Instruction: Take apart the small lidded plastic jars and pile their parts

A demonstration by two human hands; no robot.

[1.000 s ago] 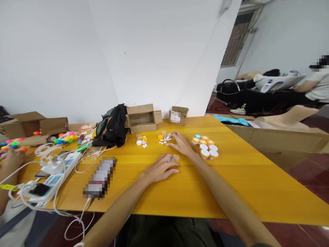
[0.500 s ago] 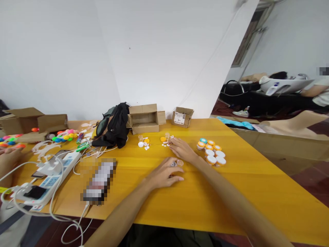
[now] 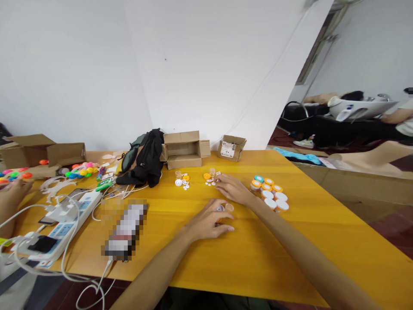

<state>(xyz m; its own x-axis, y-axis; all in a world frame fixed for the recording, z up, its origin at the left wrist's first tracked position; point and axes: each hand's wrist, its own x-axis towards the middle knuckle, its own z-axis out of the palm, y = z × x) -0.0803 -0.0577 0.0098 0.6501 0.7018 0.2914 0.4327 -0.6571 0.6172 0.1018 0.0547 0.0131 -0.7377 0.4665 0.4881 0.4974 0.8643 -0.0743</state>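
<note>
My left hand [image 3: 211, 218] rests on the wooden table with its fingers spread and curved around small parts. Between and beside those fingers are a clear plastic cup [image 3: 229, 208], a white-grey disc [image 3: 220, 207] and a bit of an orange piece [image 3: 218, 220]. My right hand [image 3: 234, 189] is palm down farther forward, fingers stretched out, its tips beside small white plastic pieces [image 3: 210, 183]. An orange lid [image 3: 207, 176] and another clear cup [image 3: 212, 171] are just beyond them. Whether the right fingertips touch a piece is hidden.
Several lidded jars [image 3: 269, 193] stand at the right. A second group of parts with a white lid [image 3: 178, 183] lies left. Cardboard boxes [image 3: 183, 161], a black bag [image 3: 148, 159], a phone [image 3: 125, 230] and a power strip [image 3: 72, 226] are around. Another person's hand [image 3: 14, 193] holds colourful balls.
The view has shifted slightly, so most things appear a little farther right. My hands keep nearly the same places on the table. The other person's hand at the left has risen slightly.
</note>
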